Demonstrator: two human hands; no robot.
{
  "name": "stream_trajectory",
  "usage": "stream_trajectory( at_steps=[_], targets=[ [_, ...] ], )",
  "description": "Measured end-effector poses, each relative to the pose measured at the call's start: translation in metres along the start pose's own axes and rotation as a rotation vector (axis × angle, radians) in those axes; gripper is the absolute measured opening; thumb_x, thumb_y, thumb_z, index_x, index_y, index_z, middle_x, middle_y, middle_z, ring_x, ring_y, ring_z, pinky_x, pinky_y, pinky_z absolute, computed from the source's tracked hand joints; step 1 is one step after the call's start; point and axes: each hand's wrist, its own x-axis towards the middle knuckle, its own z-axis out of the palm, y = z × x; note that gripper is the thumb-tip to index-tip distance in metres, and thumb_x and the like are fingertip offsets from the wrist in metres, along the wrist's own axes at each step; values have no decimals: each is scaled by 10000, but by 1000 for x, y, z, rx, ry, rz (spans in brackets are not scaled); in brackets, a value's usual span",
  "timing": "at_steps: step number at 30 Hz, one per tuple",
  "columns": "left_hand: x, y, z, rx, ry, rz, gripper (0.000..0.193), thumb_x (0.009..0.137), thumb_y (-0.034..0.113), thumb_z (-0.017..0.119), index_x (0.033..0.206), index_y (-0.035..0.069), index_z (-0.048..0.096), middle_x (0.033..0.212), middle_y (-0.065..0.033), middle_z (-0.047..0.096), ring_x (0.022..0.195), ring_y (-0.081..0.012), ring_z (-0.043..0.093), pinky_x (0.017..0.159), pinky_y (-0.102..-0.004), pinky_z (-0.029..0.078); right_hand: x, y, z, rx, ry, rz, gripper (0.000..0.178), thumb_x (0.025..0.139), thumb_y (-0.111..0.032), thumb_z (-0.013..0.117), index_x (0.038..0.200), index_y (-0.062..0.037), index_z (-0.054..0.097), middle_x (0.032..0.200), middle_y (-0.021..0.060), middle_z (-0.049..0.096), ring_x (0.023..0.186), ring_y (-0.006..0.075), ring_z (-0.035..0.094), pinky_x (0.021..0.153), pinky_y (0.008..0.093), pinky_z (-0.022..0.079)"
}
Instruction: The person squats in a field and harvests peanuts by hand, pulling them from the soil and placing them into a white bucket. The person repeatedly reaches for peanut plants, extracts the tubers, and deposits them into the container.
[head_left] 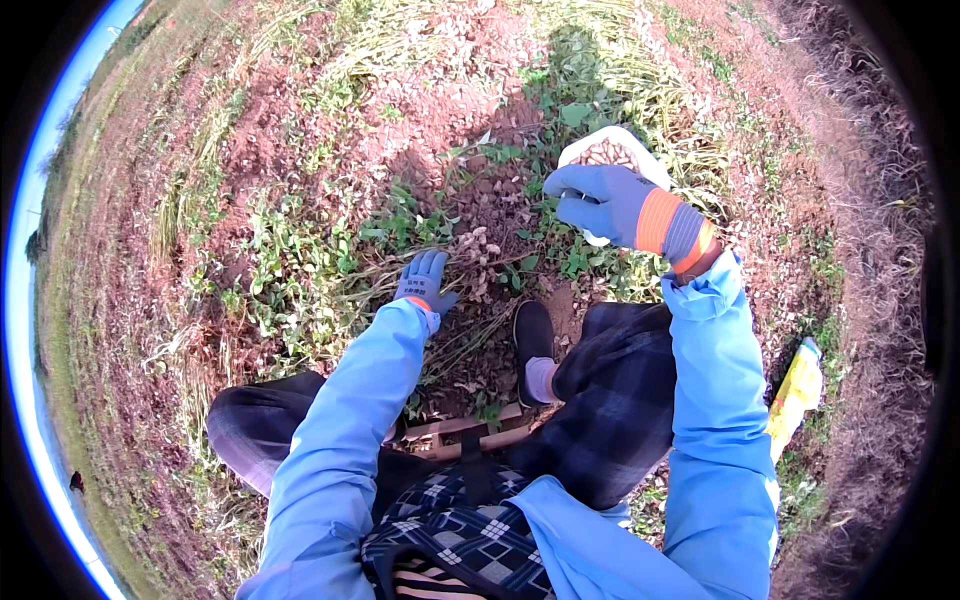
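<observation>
Jacket [335, 445] nearest. Left hand [425, 278]: my fingers straight, thumb apart, at vines [380, 272]. Right hand [600, 200]: fingers bent, cannot tell grip; keep low over bucket [652, 166].

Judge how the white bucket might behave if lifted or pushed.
The white bucket seems fairly stiff, since its rim keeps a rounded shape. It could feel weighty: peanuts show across its opening, though their depth is hidden. A shove might catch on the leafy plants beside it and spill some, as its top is uncovered.

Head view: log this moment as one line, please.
left hand: beside peanut clump | right hand: at bucket, hold unclear | bucket: white, peanuts inside
</observation>
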Motion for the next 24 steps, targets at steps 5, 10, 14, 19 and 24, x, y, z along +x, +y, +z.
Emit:
stream_trajectory(
  at_steps=[5, 10, 14, 19, 24],
  targets=[
    [-20, 14, -72, -187, 28, 185, 453, 795, 220, 621, 1207, 80, 496, 1257, -165, 481, 1138, -353, 480, 948, -398, 417, -4, 20, -11, 79, -10, 209, 302, 853, -269, 582, 1084, -75, 595, 875, 52, 639, 724, 139, 615, 611, 281, 485],
    [-58, 18, -199, -148, 212, 337, 315, 813, 94, 604, 1121, 72, 540, 1120, -173, 573, 990, -374, 577, 845, -399, 478, -11, 33, -8, 240, -33, 347, 297, 845, -270, 595, 1069, -75, 605, 772, 16, 594, 622, 112, 562, 535, 254, 471],
    [-107, 6, -257, -199, 436, 487, 277, 831, 81, 589, 1094, 7, 543, 1072, -169, 600, 993, -329, 594, 848, -370, 472, -23, -6, -14, 254, -48, 268, 280, 859, -227, 580, 1092, -71, 593, 809, 20, 597, 659, 102, 576, 603, 250, 496],
    [-144, 5, -262, -240, 469, 436, 252, 830, 74, 607, 1059, -20, 562, 1048, -178, 604, 988, -303, 600, 859, -343, 465, -20, -14, -9, 207, -106, 209, 304, 869, -191, 582, 1135, -46, 563, 865, 33, 605, 710, 108, 592, 634, 246, 500],
    [-153, 13, -260, -287, 438, 442, 241, 798, 46, 625, 1025, -8, 567, 1026, -176, 618, 968, -337, 606, 849, -368, 477, 6, 9, 52, 407, -78, 197, 302, 870, -188, 578, 1134, -42, 568, 903, 32, 603, 748, 113, 588, 650, 263, 490]
  ],
)
